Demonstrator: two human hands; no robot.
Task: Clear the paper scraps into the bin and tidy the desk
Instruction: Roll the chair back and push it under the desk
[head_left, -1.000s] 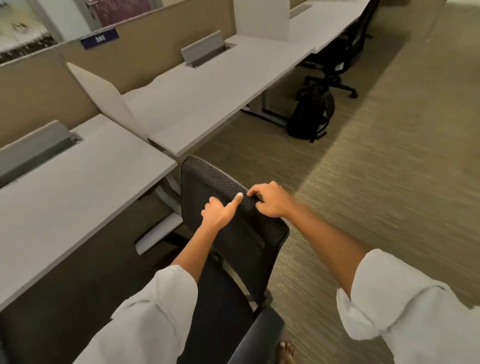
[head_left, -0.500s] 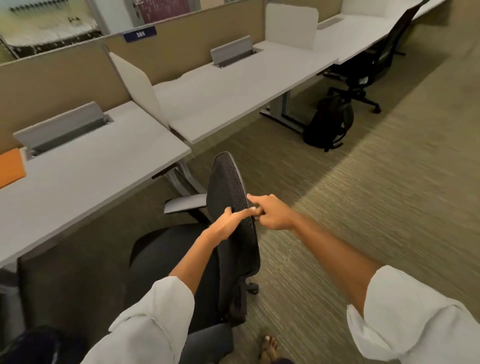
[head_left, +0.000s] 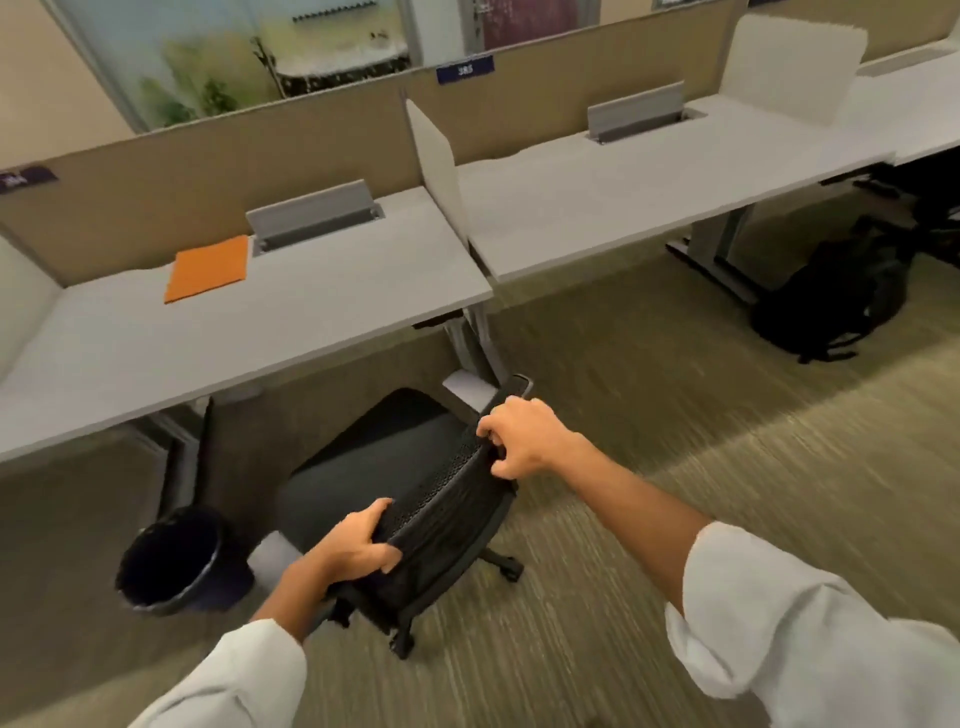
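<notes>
A black mesh-backed office chair (head_left: 384, 467) stands on the carpet in front of the grey desk (head_left: 270, 332), its seat facing the desk. My left hand (head_left: 358, 545) grips the near end of the backrest's top edge. My right hand (head_left: 524, 436) grips the far end of the same edge. A black round bin (head_left: 176, 561) stands on the floor under the desk's left part. An orange flat sheet or folder (head_left: 210, 267) lies on the desk near the back. No paper scraps show on the desk.
A second grey desk (head_left: 649, 197) adjoins on the right behind a white divider (head_left: 434, 150). A black backpack (head_left: 826, 301) leans by that desk's leg. Tan partition panels (head_left: 208, 171) run along the back. Grey cable hatches (head_left: 311, 215) stand open on both desks.
The chair has swung round so its seat faces the desk. My hands have moved apart from pinching the backrest's middle to gripping its two ends. The view turned left, revealing bin and orange sheet.
</notes>
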